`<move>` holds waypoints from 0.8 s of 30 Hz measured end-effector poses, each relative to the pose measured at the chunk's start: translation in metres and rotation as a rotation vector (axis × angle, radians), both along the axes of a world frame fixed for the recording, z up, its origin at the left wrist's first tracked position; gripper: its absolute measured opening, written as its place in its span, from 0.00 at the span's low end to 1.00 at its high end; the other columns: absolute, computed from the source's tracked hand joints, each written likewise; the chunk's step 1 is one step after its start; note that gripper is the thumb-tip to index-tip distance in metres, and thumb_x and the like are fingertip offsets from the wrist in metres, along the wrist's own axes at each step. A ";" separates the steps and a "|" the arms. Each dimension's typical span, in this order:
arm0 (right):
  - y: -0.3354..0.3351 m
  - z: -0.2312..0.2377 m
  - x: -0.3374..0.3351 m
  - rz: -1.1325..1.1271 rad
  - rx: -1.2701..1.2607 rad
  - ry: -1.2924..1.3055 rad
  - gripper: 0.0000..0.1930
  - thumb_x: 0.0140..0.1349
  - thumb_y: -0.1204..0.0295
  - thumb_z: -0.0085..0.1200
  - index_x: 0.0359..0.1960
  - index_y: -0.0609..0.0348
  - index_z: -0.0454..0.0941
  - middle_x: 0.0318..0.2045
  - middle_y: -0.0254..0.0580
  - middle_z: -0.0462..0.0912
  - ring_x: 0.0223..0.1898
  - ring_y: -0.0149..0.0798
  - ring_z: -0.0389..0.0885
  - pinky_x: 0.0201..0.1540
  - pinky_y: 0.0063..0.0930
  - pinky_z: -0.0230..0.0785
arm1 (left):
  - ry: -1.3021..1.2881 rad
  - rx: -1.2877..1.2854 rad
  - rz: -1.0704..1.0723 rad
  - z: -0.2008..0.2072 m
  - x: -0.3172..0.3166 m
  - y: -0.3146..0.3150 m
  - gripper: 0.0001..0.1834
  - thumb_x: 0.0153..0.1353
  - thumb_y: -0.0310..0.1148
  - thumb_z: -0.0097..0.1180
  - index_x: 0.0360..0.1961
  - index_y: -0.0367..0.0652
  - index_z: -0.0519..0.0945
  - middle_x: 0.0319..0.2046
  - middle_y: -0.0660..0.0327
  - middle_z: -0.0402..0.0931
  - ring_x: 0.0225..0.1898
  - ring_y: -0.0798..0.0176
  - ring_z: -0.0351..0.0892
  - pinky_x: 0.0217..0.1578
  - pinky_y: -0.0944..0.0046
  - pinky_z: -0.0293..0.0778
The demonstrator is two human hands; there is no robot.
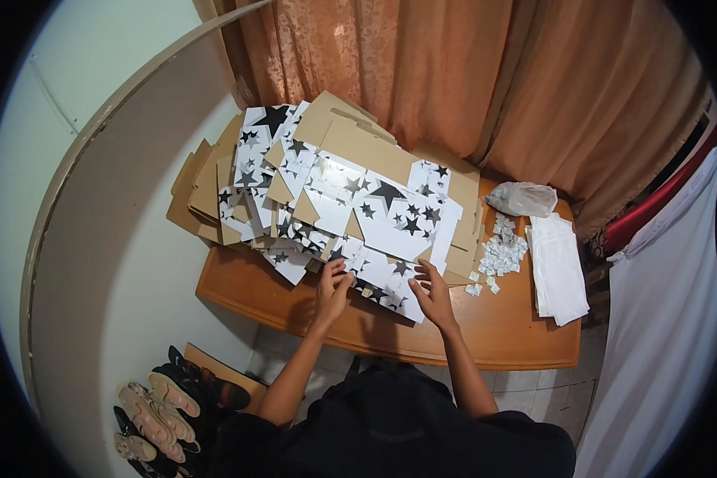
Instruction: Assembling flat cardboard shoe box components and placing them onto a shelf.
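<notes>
A loose pile of flat, unfolded cardboard box blanks covers the left and middle of the wooden table (295, 307). Their outer faces are white with black and grey stars, while the plain sides are brown. The nearest star-printed blank (378, 271) lies between my hands at the front of the pile. My left hand (333, 293) hovers at its left side, fingers bent and apart. At its right end is my right hand (436, 299), thumb and fingers spread around the edge. Neither hand visibly grips the cardboard; whether the fingertips touch it is hard to tell.
Small white packets (502, 256) lie heaped right of the pile, below a clear plastic bag (522, 197). Beside them rests a stack of white sheets (556, 267). Orange curtains (454, 72) hang behind; white cloth (665, 319) hangs at right. Shoes (155, 414) stand lower left.
</notes>
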State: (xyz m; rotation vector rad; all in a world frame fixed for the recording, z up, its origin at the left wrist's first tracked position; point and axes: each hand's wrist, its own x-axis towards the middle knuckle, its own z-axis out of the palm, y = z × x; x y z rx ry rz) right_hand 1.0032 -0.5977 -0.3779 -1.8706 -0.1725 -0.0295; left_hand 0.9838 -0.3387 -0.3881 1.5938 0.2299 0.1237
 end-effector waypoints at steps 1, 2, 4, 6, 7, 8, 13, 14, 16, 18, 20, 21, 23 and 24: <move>0.005 -0.006 0.011 0.014 -0.030 0.001 0.28 0.67 0.65 0.60 0.66 0.60 0.68 0.54 0.53 0.80 0.50 0.44 0.81 0.53 0.40 0.75 | 0.008 0.017 0.003 -0.006 0.011 0.003 0.26 0.69 0.36 0.59 0.64 0.37 0.69 0.58 0.46 0.74 0.52 0.57 0.80 0.51 0.60 0.76; 0.008 -0.011 0.020 0.030 -0.060 0.001 0.28 0.67 0.65 0.60 0.66 0.60 0.68 0.54 0.53 0.80 0.50 0.44 0.82 0.53 0.40 0.75 | 0.015 0.035 0.007 -0.012 0.020 0.005 0.26 0.68 0.35 0.60 0.63 0.37 0.69 0.57 0.46 0.74 0.52 0.57 0.80 0.50 0.61 0.77; 0.016 -0.020 0.040 0.032 -0.056 0.041 0.28 0.66 0.67 0.60 0.65 0.61 0.68 0.53 0.53 0.80 0.50 0.47 0.81 0.53 0.40 0.74 | 0.085 -0.016 0.024 -0.014 0.036 0.005 0.26 0.69 0.34 0.59 0.64 0.39 0.68 0.59 0.49 0.73 0.53 0.59 0.79 0.49 0.61 0.78; 0.024 -0.033 0.057 0.074 -0.190 -0.097 0.28 0.64 0.69 0.61 0.64 0.63 0.69 0.52 0.55 0.79 0.52 0.52 0.79 0.57 0.41 0.72 | 0.151 -0.065 0.046 -0.017 0.048 0.005 0.26 0.69 0.33 0.59 0.65 0.42 0.67 0.60 0.53 0.71 0.55 0.61 0.77 0.49 0.62 0.79; 0.029 -0.036 0.065 0.088 -0.256 -0.124 0.29 0.61 0.71 0.62 0.64 0.63 0.69 0.54 0.58 0.76 0.57 0.58 0.74 0.62 0.42 0.68 | 0.156 -0.091 0.064 -0.019 0.054 0.005 0.26 0.69 0.32 0.59 0.65 0.42 0.67 0.60 0.52 0.71 0.55 0.61 0.77 0.50 0.60 0.79; 0.035 -0.040 0.069 0.092 -0.254 -0.119 0.29 0.61 0.71 0.62 0.64 0.63 0.69 0.54 0.58 0.76 0.57 0.58 0.74 0.62 0.42 0.68 | 0.160 -0.117 0.081 -0.021 0.058 0.005 0.26 0.69 0.32 0.59 0.65 0.42 0.67 0.59 0.52 0.71 0.55 0.61 0.77 0.51 0.59 0.79; 0.060 -0.039 0.102 0.101 -0.665 -0.270 0.39 0.51 0.69 0.71 0.66 0.58 0.67 0.66 0.59 0.65 0.67 0.62 0.63 0.68 0.51 0.61 | 0.245 -0.230 0.109 -0.026 0.075 -0.006 0.25 0.67 0.30 0.60 0.63 0.41 0.67 0.59 0.51 0.70 0.56 0.60 0.76 0.53 0.57 0.79; 0.063 -0.039 0.105 0.104 -0.731 -0.314 0.41 0.50 0.68 0.73 0.66 0.58 0.66 0.67 0.60 0.64 0.67 0.63 0.62 0.69 0.52 0.59 | 0.260 -0.268 0.097 -0.027 0.076 -0.007 0.24 0.67 0.29 0.60 0.62 0.41 0.68 0.58 0.51 0.70 0.57 0.60 0.76 0.53 0.56 0.79; 0.062 -0.051 0.109 0.098 -0.753 -0.280 0.43 0.48 0.65 0.75 0.67 0.54 0.66 0.69 0.59 0.63 0.69 0.62 0.61 0.70 0.54 0.57 | 0.268 -0.286 0.088 -0.027 0.078 -0.012 0.23 0.66 0.30 0.60 0.60 0.41 0.69 0.57 0.52 0.70 0.56 0.60 0.76 0.52 0.56 0.79; 0.056 -0.058 0.111 0.135 -0.758 -0.280 0.42 0.48 0.63 0.75 0.67 0.50 0.68 0.68 0.56 0.65 0.69 0.59 0.63 0.69 0.53 0.58 | 0.306 -0.260 0.040 -0.031 0.075 -0.015 0.22 0.67 0.32 0.59 0.59 0.41 0.69 0.56 0.53 0.71 0.55 0.61 0.76 0.51 0.56 0.79; 0.053 -0.063 0.116 0.140 -0.735 -0.299 0.41 0.48 0.62 0.74 0.67 0.49 0.69 0.67 0.55 0.67 0.68 0.59 0.64 0.69 0.53 0.58 | 0.323 -0.273 0.044 -0.034 0.073 -0.016 0.20 0.67 0.33 0.59 0.58 0.42 0.70 0.54 0.56 0.72 0.54 0.63 0.76 0.50 0.56 0.79; 0.050 -0.064 0.118 0.147 -0.714 -0.314 0.40 0.49 0.61 0.74 0.66 0.48 0.70 0.66 0.54 0.69 0.67 0.58 0.66 0.68 0.53 0.59 | 0.329 -0.260 0.036 -0.035 0.072 -0.017 0.20 0.68 0.33 0.59 0.58 0.43 0.70 0.53 0.57 0.72 0.54 0.63 0.76 0.50 0.57 0.79; 0.046 -0.065 0.124 0.167 -0.674 -0.288 0.38 0.50 0.62 0.73 0.65 0.49 0.72 0.65 0.54 0.70 0.66 0.59 0.68 0.68 0.54 0.60 | 0.336 -0.248 0.027 -0.037 0.071 -0.017 0.19 0.68 0.35 0.59 0.57 0.44 0.71 0.53 0.59 0.73 0.53 0.64 0.76 0.49 0.57 0.79; 0.044 -0.066 0.126 0.191 -0.634 -0.259 0.36 0.52 0.62 0.72 0.64 0.50 0.73 0.64 0.54 0.71 0.65 0.59 0.70 0.67 0.54 0.61 | 0.331 -0.248 0.025 -0.036 0.072 -0.017 0.19 0.68 0.35 0.59 0.57 0.44 0.71 0.53 0.59 0.73 0.53 0.64 0.76 0.49 0.57 0.79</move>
